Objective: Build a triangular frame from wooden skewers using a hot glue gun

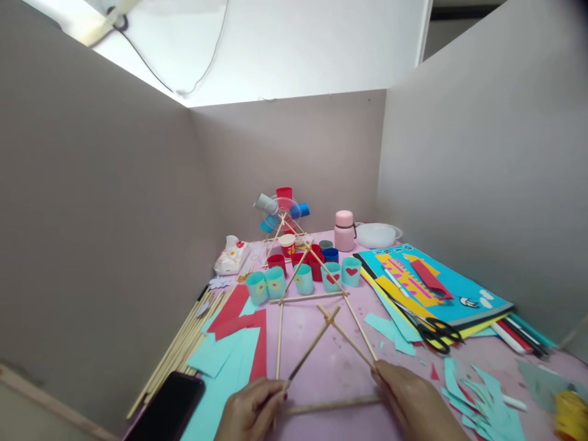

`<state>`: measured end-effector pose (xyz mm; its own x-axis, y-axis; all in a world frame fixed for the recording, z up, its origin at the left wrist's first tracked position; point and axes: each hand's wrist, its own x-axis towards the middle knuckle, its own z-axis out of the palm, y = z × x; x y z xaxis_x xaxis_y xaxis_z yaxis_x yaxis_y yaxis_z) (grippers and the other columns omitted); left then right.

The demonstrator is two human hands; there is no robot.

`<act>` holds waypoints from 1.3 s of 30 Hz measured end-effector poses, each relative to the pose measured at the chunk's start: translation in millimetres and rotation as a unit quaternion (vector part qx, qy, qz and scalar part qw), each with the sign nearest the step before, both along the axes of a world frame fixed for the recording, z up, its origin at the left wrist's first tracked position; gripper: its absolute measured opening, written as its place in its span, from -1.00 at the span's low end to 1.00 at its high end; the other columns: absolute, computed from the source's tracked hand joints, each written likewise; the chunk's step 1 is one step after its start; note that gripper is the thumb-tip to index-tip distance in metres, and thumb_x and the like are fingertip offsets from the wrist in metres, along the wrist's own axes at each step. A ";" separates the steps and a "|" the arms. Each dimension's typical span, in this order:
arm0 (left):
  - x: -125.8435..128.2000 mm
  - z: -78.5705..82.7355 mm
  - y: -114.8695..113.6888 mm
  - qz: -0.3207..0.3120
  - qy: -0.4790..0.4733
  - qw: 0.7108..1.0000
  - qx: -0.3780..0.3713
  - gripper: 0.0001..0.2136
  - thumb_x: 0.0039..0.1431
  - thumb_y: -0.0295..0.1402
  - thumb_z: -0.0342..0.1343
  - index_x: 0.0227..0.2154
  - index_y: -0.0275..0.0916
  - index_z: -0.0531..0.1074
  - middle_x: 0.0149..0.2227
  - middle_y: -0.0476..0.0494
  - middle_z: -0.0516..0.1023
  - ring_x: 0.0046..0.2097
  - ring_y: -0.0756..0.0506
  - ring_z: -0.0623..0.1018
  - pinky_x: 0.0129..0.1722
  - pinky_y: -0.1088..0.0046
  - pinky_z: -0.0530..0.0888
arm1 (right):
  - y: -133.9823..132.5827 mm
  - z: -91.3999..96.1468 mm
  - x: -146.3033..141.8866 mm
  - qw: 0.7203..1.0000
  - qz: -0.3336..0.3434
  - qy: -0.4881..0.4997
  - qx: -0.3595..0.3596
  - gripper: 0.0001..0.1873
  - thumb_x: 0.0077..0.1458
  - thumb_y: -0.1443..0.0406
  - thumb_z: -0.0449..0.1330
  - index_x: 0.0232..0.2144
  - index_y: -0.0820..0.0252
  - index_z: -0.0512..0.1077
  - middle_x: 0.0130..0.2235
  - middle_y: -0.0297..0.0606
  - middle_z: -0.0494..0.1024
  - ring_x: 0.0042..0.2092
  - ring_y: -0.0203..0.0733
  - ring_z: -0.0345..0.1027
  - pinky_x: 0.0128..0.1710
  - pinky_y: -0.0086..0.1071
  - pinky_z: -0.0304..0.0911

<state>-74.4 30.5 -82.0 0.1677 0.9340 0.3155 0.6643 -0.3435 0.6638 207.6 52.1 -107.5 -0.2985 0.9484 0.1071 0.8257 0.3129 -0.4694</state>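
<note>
A frame of thin wooden sticks stands over the pink table, its near triangle crossing at a tied top and a horizontal stick running along its near bottom. My left hand pinches its near left corner, fingers closed round the sticks. At the near right corner my right hand grips the frame, partly hiding the joint. A second triangle of sticks forms the far side of the frame. Beyond it are turquoise paper cups, including one with a red heart.
A phone and loose sticks lie left, beside red and turquoise paper. Scissors rest by a blue drawing pad at right, near paper scraps. A small cup wheel and pink bottle stand behind.
</note>
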 end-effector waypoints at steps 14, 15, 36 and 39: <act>0.2 2.7 3.8 -0.004 0.000 0.998 0.059 -0.88 0.07 -0.34 0.11 -0.40 -0.08 0.56 -0.39 0.09 0.65 -0.38 0.05 0.61 -0.36 0.78 0.46 | -5.3 28.9 -11.4 0.996 -0.046 -0.033 -0.063 -0.70 0.16 0.50 -0.10 -0.31 0.23 0.41 -0.27 -0.12 0.56 -0.20 -0.11 0.43 -0.17 -0.34 0.23; 0.5 2.7 3.9 0.001 0.000 0.998 0.059 -0.88 0.06 -0.34 0.12 -0.40 -0.07 0.56 -0.40 0.09 0.65 -0.37 0.05 0.61 -0.36 0.77 0.46 | -5.6 29.1 -11.4 0.996 -0.049 -0.032 -0.061 -0.71 0.17 0.49 -0.10 -0.33 0.23 0.41 -0.28 -0.13 0.56 -0.20 -0.12 0.43 -0.17 -0.35 0.22; 4.8 8.5 3.9 0.012 0.015 1.000 0.024 -0.84 0.08 -0.32 0.07 -0.40 -0.13 0.57 -0.41 0.00 0.65 -0.40 -0.01 0.61 -0.40 0.64 0.51 | -5.7 33.1 -10.1 0.998 -0.046 -0.020 -0.050 -0.74 0.18 0.47 -0.08 -0.40 0.22 0.38 -0.34 -0.18 0.55 -0.25 -0.16 0.42 -0.26 -0.40 0.17; 2.1 5.9 4.9 0.010 0.014 0.999 0.034 -0.85 0.07 -0.32 0.10 -0.40 -0.11 0.58 -0.41 0.03 0.65 -0.40 0.01 0.61 -0.39 0.68 0.50 | -5.6 32.9 -10.2 0.998 -0.045 -0.029 -0.042 -0.74 0.18 0.46 -0.08 -0.42 0.22 0.37 -0.38 -0.19 0.54 -0.29 -0.16 0.42 -0.30 -0.41 0.16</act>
<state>-72.3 35.4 -76.1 0.1587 0.9142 0.3729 0.6893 -0.3730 0.6211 197.4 46.5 -74.6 -0.2157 0.9764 0.0120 0.8749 0.1987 -0.4416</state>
